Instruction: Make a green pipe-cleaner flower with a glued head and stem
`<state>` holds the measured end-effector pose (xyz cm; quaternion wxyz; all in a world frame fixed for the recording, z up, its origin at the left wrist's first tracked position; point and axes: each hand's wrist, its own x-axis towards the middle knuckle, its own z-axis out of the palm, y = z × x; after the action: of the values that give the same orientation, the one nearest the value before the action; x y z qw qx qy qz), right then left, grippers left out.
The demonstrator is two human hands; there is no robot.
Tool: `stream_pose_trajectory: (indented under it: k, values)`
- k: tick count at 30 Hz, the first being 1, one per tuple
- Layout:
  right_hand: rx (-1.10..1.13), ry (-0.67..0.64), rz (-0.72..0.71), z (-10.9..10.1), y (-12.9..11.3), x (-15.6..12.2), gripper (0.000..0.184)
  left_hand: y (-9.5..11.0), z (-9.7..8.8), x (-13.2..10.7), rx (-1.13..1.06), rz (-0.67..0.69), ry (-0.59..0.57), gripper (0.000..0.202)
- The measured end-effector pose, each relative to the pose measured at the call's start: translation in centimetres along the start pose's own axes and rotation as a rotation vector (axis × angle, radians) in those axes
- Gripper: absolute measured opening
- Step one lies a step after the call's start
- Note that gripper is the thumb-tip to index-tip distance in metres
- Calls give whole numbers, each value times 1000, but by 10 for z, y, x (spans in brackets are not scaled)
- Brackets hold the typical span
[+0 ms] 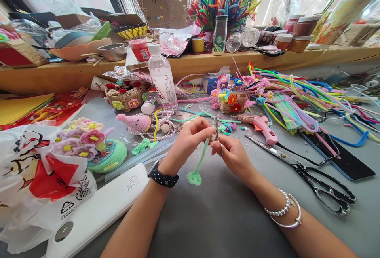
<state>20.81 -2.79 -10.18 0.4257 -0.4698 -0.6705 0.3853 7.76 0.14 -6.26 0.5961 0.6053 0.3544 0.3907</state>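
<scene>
My left hand (188, 141) pinches the upper part of a light green pipe cleaner (198, 167), which hangs down to a small coiled loop near my wrist. A pair of small scissors (217, 133) is gripped in my right hand (233, 156), their blades pointing up beside the pipe cleaner's top. Both hands meet over the grey table (213, 218), fingers closed.
Large black-handled scissors (314, 179) lie right of my hands, with a pink glue gun (261, 125) and a phone (335, 153) behind. Loose pipe cleaners (297, 95) cover the right. Flower baskets (233, 99), a water bottle (162, 78), a white power bank (101, 206) and a plastic bag (35, 179) crowd the left.
</scene>
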Motion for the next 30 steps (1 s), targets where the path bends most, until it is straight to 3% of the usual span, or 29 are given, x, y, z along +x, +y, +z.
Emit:
stream_pose_trajectory:
  k: [30]
  values:
    - [-16, -21, 23, 0, -3, 0, 52, -1, -1, 0, -29, -5, 21, 17]
